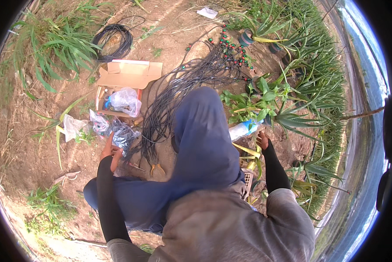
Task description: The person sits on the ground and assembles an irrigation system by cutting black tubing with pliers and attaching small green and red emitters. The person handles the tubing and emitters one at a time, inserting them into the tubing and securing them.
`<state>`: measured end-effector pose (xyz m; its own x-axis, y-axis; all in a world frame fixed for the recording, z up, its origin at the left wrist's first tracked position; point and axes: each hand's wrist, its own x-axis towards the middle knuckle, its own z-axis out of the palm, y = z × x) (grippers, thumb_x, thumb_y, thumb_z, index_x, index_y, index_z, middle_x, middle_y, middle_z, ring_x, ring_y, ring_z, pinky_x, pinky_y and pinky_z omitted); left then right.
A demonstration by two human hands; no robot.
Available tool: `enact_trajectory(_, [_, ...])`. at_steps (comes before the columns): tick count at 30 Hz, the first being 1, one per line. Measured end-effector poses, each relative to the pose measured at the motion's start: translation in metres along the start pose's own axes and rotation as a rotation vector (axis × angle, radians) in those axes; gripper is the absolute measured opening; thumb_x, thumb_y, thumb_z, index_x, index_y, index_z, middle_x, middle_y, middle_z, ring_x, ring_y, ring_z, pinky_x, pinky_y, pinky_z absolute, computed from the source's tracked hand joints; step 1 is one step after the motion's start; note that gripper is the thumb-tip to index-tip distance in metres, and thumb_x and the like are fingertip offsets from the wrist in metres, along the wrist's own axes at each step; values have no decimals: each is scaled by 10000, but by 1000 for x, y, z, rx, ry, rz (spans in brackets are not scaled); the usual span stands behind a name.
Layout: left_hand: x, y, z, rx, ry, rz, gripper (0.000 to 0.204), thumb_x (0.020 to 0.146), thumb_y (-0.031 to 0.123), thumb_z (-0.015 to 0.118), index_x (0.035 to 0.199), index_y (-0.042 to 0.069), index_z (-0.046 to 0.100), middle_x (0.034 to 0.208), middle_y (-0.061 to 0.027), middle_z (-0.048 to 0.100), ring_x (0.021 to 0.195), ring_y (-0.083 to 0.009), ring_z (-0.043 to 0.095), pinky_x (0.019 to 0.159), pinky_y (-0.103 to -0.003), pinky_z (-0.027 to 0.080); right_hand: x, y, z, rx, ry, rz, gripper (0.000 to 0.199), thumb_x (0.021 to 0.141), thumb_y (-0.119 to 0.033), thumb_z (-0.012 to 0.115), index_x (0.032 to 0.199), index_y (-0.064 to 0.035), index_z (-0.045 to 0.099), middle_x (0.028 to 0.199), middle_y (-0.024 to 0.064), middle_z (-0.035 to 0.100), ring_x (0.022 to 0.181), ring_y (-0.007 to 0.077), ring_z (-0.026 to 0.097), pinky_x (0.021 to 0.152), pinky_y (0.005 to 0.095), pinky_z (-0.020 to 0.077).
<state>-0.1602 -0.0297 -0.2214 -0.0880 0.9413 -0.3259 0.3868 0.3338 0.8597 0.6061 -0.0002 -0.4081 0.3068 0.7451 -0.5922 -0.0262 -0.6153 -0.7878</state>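
Observation:
My left hand (111, 153) is beside a shiny plastic bag of dark small parts (126, 136), with its index finger stretched out and the other fingers partly bent. Nothing shows in its grasp. At the right, my right hand (262, 140) hangs near a clear plastic bottle with a blue label (243, 129). Its fingers are loosely bent and apart, holding nothing I can see. Between my hands lies a long bundle of thin black tubing (161, 111), its far end carrying many red and green fittings (233, 48). Pliers with orange handles (157, 168) rest on the soil by my bent leg.
Beyond my left hand sits an opened cardboard box (132, 75) holding a clear plastic bag (127, 101). A black tubing coil (125, 43) lies farther back. A whitish bag (73, 127) is at the left. Potted spiky plants (309, 91) line the right side.

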Motion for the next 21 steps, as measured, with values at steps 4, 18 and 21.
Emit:
enact_trajectory(4, [-1,8,-4,212,30,7,742,859,186,660,1512,196,308,829,-104,674,716,-208,654,696,-355,515,-15,0,38,-15,-129,71,617,911,-587,550,1266,-84,515,1129,46,587,943,196,606,734,332,497])
enact_trajectory(18, [-23,1,0,659,-130,-77,685,821,255,704,1443,193,426,831,-106,680,774,-306,659,708,-424,505,-155,-263,284,-732,30,-1013,460,991,-310,443,1368,-48,467,1350,230,450,1253,391,455,1051,417,379])
enact_trajectory(21, [-24,3,2,634,-124,-48,675,809,248,712,1428,183,451,795,-101,679,735,-304,661,686,-424,506,-163,-268,299,-749,34,-987,450,986,-312,439,1375,-88,467,1356,190,462,1255,364,461,1037,413,395])
